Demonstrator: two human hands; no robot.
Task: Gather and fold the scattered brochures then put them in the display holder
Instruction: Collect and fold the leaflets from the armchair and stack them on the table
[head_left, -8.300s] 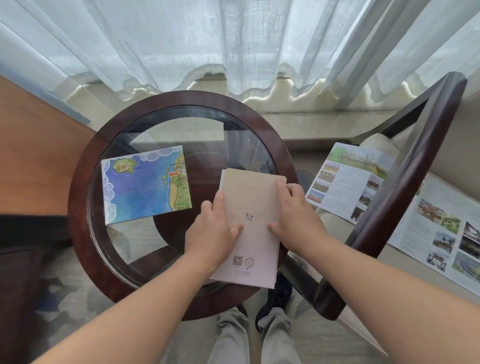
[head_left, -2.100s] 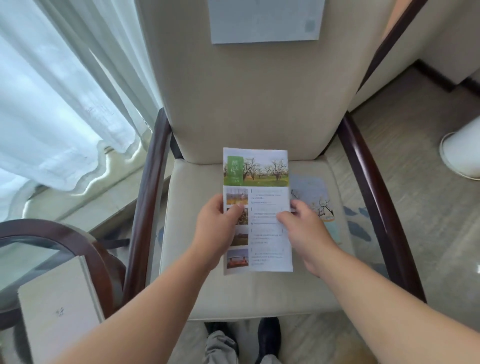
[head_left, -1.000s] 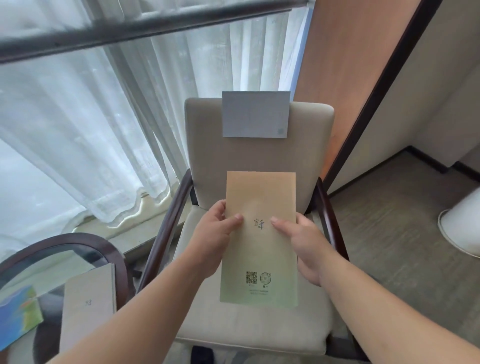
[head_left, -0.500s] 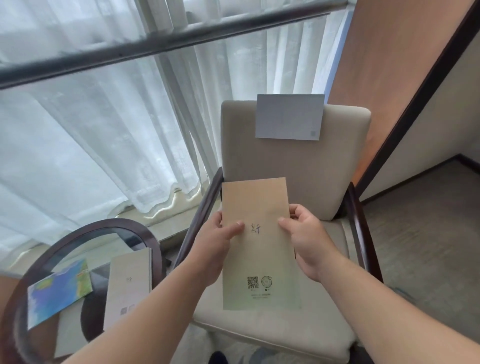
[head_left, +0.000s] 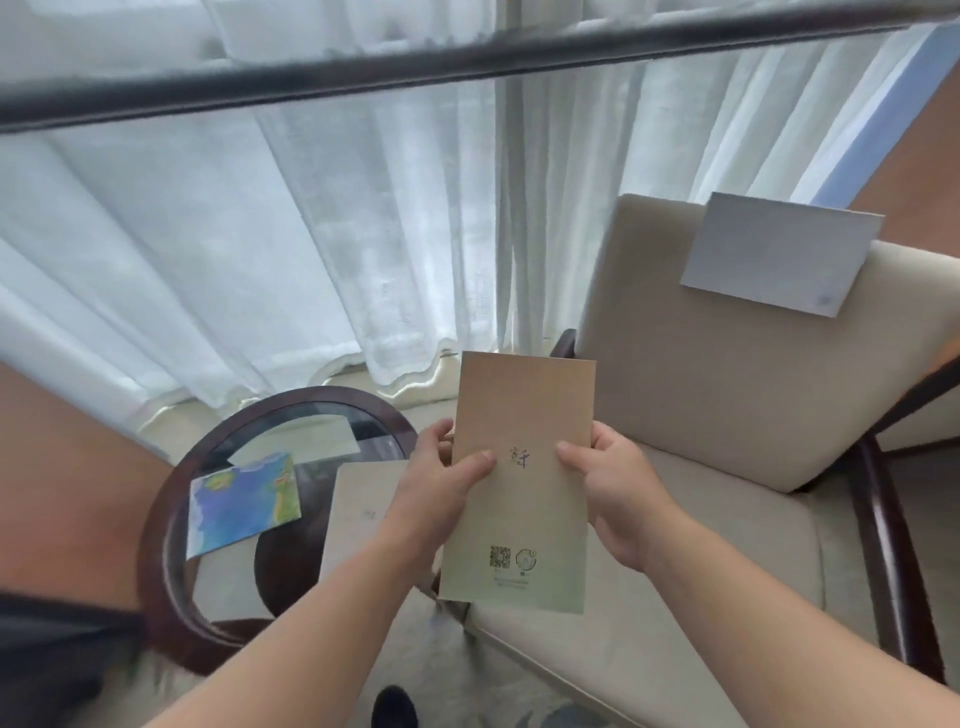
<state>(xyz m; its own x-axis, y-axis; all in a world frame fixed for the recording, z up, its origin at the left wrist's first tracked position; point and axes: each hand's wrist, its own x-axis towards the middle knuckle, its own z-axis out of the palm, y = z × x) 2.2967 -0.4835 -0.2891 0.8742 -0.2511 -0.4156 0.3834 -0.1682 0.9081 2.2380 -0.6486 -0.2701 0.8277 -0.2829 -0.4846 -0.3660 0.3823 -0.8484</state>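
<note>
The folded beige brochure is held up in the air in both hands, in front of the near edge of the armchair seat and just right of the round glass table. Its long axis runs up and down the view, with the top edge leaning a little to the right. The plain upper half points away toward the curtain, and the end with the QR code and round logo points back toward the person. A small printed mark sits at its middle, between the two thumbs. The left hand pinches the left edge, thumb flat on the front face and the other fingers curled behind the sheet. The right hand pinches the right edge the same way, thumb on the front and fingers wrapped behind. On the glass lie a blue map brochure and, beside it, a second folded beige brochure, partly hidden by the left wrist. A pale grey sheet hangs over the top of the chair back. A dark rail crosses the top of the view in front of the curtain, and the tip of a dark shoe shows on the floor below the forearms.
</note>
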